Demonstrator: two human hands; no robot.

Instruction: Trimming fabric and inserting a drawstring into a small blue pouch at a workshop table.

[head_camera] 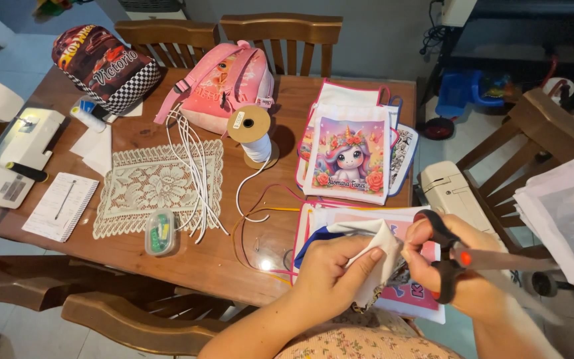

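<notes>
My left hand (332, 266) pinches a piece of white cloth with blue trim (375, 240) at the near right edge of the wooden table (194, 259). My right hand (452, 271) grips black-handled scissors (473, 256), whose blades point to the right, away from the cloth. Its fingertips also touch the cloth close to my left thumb. Under both hands lies a pink printed fabric panel (412, 298).
A stack of printed cloth bags topped by a unicorn picture (348, 159), a spool of white cord (252, 133), loose white cords (195, 174), a lace mat (159, 185), a pink backpack (224, 83), a dark backpack (104, 66), a small plastic box (161, 233), a notepad (61, 206), a white sewing machine (8, 156).
</notes>
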